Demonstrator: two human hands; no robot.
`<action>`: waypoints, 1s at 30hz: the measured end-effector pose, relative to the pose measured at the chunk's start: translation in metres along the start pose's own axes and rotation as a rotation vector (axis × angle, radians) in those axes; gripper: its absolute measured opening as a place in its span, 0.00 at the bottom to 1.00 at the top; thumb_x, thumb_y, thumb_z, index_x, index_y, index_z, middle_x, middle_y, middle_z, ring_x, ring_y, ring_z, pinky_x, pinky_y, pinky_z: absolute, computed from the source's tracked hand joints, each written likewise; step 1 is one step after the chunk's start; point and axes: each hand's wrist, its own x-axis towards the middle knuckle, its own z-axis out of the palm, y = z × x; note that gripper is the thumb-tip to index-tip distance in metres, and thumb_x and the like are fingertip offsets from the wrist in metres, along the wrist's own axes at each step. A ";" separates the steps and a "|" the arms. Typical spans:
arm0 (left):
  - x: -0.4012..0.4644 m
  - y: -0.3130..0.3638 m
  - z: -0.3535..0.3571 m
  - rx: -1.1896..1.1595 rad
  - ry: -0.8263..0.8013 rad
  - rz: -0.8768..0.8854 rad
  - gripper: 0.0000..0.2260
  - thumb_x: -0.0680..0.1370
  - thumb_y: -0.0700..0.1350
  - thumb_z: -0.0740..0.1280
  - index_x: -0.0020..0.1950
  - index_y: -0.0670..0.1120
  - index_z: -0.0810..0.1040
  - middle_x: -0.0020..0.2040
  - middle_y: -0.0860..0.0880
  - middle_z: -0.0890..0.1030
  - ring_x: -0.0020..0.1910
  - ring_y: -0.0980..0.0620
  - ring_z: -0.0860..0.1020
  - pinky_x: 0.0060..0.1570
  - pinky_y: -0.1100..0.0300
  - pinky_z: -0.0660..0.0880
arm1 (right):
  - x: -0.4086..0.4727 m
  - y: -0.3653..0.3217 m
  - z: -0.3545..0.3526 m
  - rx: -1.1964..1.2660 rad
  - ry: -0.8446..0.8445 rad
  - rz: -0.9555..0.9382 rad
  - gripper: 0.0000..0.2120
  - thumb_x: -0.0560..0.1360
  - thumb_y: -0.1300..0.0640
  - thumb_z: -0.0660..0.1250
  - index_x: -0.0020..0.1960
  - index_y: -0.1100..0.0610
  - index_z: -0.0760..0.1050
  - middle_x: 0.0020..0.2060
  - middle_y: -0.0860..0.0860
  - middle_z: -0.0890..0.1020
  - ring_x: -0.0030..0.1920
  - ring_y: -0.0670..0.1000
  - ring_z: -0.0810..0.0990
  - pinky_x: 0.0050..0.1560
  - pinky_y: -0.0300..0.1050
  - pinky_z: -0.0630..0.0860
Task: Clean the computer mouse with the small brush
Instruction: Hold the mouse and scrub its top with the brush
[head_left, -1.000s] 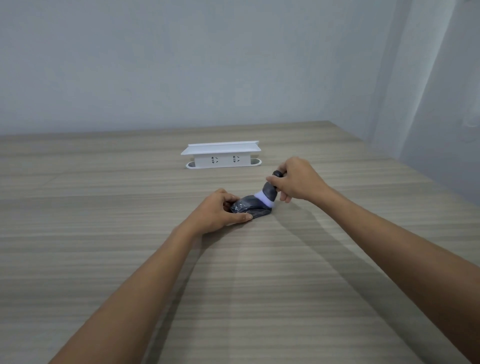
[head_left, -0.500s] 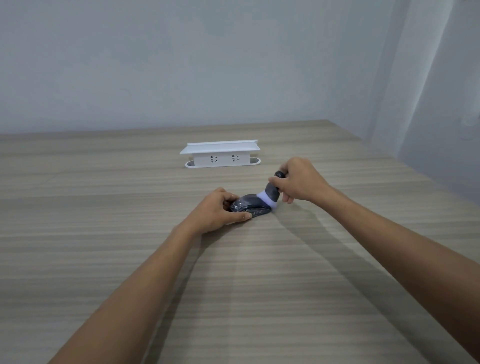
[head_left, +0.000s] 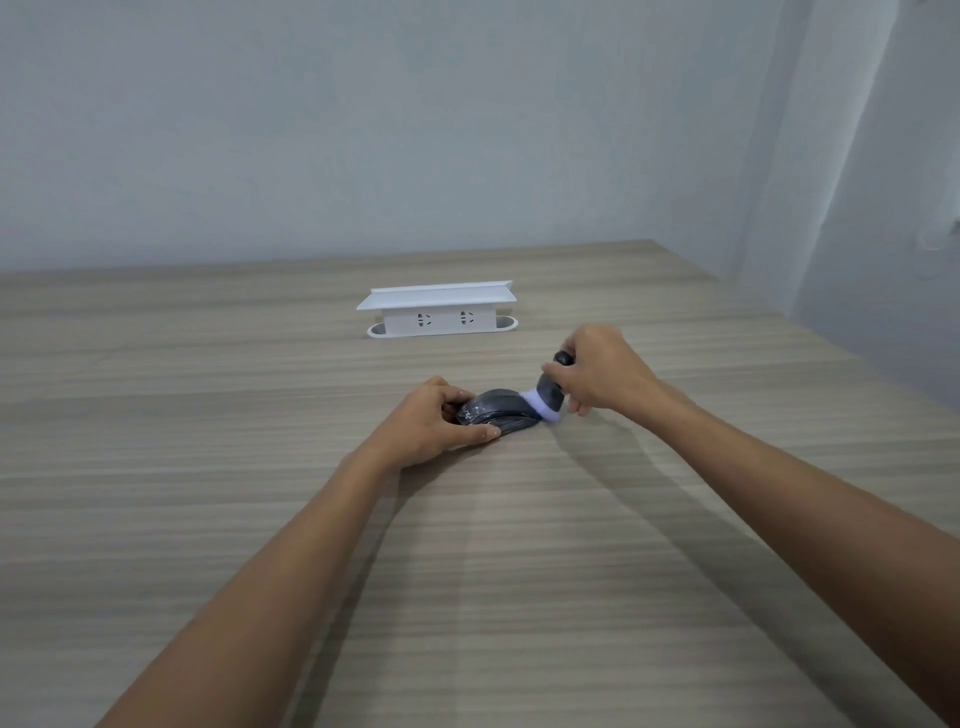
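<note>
The left hand (head_left: 426, 423) had its fingers clamped on the dark computer mouse (head_left: 497, 410), which lay mid-desk (head_left: 208, 467). The right hand (head_left: 597, 371) gripped the small brush (head_left: 549, 396), its pale bristles touching the mouse's right end. A white socket box (head_left: 440, 310) stood farther back.

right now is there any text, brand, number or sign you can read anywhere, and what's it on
Nothing can be quoted with confidence.
Mouse: a pale mark on its left end, beside the left hand, looks like a brand logo but is too blurred to read.
White socket box: only socket openings on its front, no lettering visible.
Brush in the right hand: no marking visible.
Table and wall: no text.
</note>
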 end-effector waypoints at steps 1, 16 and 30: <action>0.000 0.000 0.000 -0.002 -0.003 0.000 0.18 0.70 0.54 0.79 0.57 0.51 0.85 0.54 0.51 0.75 0.42 0.63 0.79 0.40 0.79 0.70 | -0.001 0.002 0.001 -0.005 0.000 0.015 0.15 0.79 0.59 0.66 0.41 0.71 0.80 0.25 0.59 0.83 0.23 0.51 0.83 0.23 0.35 0.76; -0.002 0.002 0.000 0.005 -0.003 0.005 0.17 0.70 0.54 0.79 0.57 0.52 0.85 0.54 0.51 0.76 0.44 0.61 0.79 0.43 0.76 0.70 | -0.006 -0.002 -0.002 0.048 -0.012 0.016 0.15 0.79 0.59 0.66 0.41 0.71 0.79 0.26 0.59 0.84 0.23 0.51 0.84 0.25 0.36 0.76; -0.001 0.000 0.002 -0.018 0.010 -0.003 0.20 0.69 0.55 0.79 0.59 0.49 0.85 0.54 0.50 0.76 0.47 0.58 0.80 0.45 0.72 0.71 | -0.002 -0.007 0.000 0.069 0.021 0.027 0.14 0.77 0.61 0.65 0.39 0.71 0.80 0.26 0.60 0.84 0.25 0.53 0.84 0.28 0.39 0.79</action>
